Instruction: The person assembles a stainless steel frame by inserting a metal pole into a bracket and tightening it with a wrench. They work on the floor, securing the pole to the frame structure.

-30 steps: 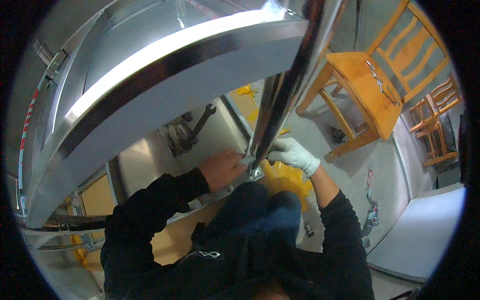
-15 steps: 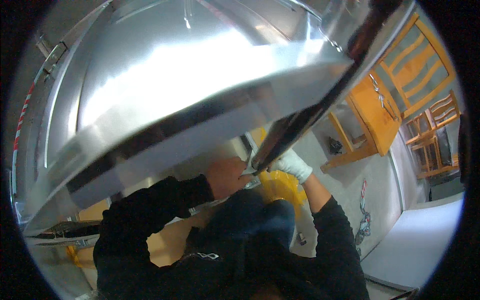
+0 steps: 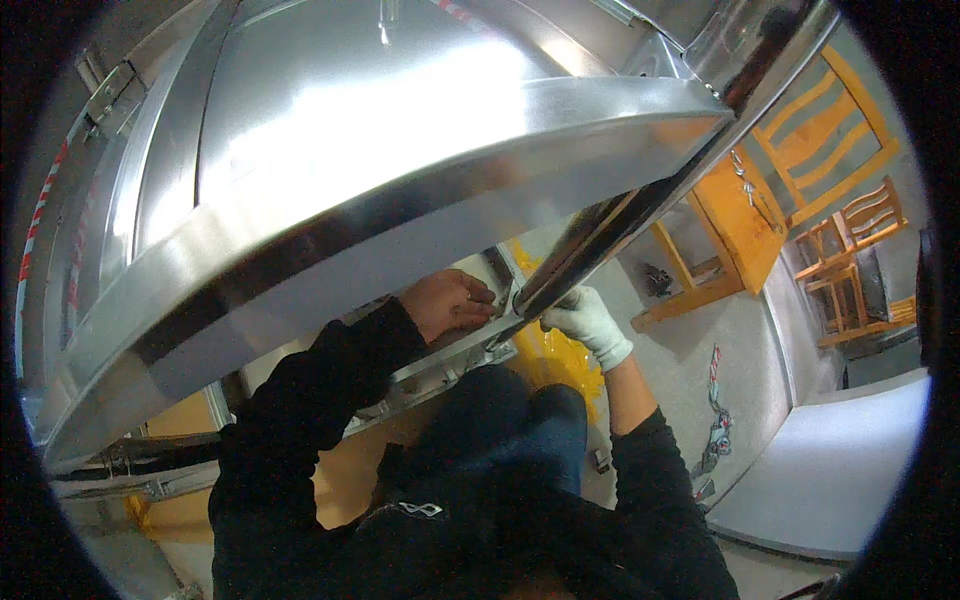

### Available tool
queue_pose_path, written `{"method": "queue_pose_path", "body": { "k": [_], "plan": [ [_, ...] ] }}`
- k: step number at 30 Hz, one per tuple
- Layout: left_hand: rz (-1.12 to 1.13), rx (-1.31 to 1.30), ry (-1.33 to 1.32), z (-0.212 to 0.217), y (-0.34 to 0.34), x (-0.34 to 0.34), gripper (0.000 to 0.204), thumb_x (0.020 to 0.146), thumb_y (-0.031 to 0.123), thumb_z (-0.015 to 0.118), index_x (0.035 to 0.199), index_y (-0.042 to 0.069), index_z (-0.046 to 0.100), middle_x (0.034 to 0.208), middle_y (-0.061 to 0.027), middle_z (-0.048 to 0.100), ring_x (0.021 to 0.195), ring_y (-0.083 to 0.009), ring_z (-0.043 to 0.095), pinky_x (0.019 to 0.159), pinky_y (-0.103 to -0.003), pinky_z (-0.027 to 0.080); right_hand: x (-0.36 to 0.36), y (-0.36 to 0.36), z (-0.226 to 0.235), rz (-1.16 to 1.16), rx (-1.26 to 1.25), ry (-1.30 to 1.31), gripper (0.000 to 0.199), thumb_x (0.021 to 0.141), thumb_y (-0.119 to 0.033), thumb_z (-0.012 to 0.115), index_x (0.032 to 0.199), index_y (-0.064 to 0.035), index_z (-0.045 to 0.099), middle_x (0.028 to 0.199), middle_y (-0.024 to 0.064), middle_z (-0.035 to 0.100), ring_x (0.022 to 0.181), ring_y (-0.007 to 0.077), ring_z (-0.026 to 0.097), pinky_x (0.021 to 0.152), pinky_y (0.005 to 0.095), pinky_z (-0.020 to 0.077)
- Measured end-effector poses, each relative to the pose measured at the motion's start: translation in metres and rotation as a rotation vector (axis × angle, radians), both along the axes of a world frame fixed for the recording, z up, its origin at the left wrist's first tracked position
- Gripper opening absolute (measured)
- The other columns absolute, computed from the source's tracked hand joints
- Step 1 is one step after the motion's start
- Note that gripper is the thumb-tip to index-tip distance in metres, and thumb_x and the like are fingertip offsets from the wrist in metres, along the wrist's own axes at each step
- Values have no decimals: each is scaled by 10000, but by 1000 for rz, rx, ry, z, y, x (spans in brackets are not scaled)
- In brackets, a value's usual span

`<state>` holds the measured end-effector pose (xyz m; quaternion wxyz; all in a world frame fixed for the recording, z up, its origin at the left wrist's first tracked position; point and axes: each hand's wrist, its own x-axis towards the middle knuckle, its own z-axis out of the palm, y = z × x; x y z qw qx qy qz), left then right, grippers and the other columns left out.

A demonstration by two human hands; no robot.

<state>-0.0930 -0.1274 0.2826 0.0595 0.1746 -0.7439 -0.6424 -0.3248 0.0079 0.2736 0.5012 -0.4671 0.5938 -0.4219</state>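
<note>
My bare left hand [image 3: 447,303] is under the rim of a shiny metal tabletop [image 3: 380,170], its fingers curled together beside the lower end of a round metal leg [image 3: 600,240]. Whatever they may pinch is too small to make out. On the other side of that leg, my right hand [image 3: 590,322], in a white knit glove, is closed with its fingertips partly hidden behind the leg end. What it grips does not show. The leg end meets the corner of a metal frame [image 3: 445,358] between both hands.
A wooden chair [image 3: 735,225] with metal tools [image 3: 758,195] on its seat stands at the right, more chairs [image 3: 855,265] behind. Yellow plastic film [image 3: 555,360] lies below my hands. A red-and-white strip [image 3: 714,430] is on the floor. A pale panel [image 3: 820,480] fills the lower right.
My left hand has drawn slightly up and back from the leg end, its fingers now apart from it. The right hand stays beside the leg. The whole view has shifted a little.
</note>
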Motion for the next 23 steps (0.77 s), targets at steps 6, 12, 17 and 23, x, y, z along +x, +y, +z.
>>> {"method": "queue_pose_path", "body": {
  "k": [6, 12, 17, 23],
  "plan": [
    [47, 451, 76, 10, -2, -1, 288, 881, 18, 492, 1136, -106, 439, 1180, -236, 493, 1101, -297, 546, 933, -367, 478, 6, 7, 2, -85, 15, 100, 157, 744, -104, 639, 870, -12, 645, 731, 29, 624, 610, 78, 526, 527, 217, 403],
    [378, 655, -9, 13, 1, -1, 290, 863, 28, 510, 1125, -89, 465, 1090, -225, 572, 998, -272, 597, 870, -355, 509, 12, 9, 5, -90, 10, 144, 128, 753, -124, 638, 831, -23, 634, 705, 26, 622, 579, 69, 514, 501, 213, 391],
    [347, 619, 85, 19, 3, 5, 268, 856, 16, 515, 1103, -85, 487, 1043, -195, 603, 949, -236, 616, 837, -320, 518, 9, 11, -3, -121, -44, 71, 121, 760, -108, 649, 831, -13, 628, 713, 34, 623, 586, 73, 518, 508, 215, 396],
    [264, 580, 138, 27, 10, 7, 283, 860, 37, 547, 1111, -80, 493, 1067, -193, 597, 975, -236, 612, 845, -307, 514, 7, 11, -10, -127, -33, 66, 139, 754, -102, 663, 843, -2, 623, 720, 37, 622, 610, 81, 536, 526, 214, 406]
  ]
}}
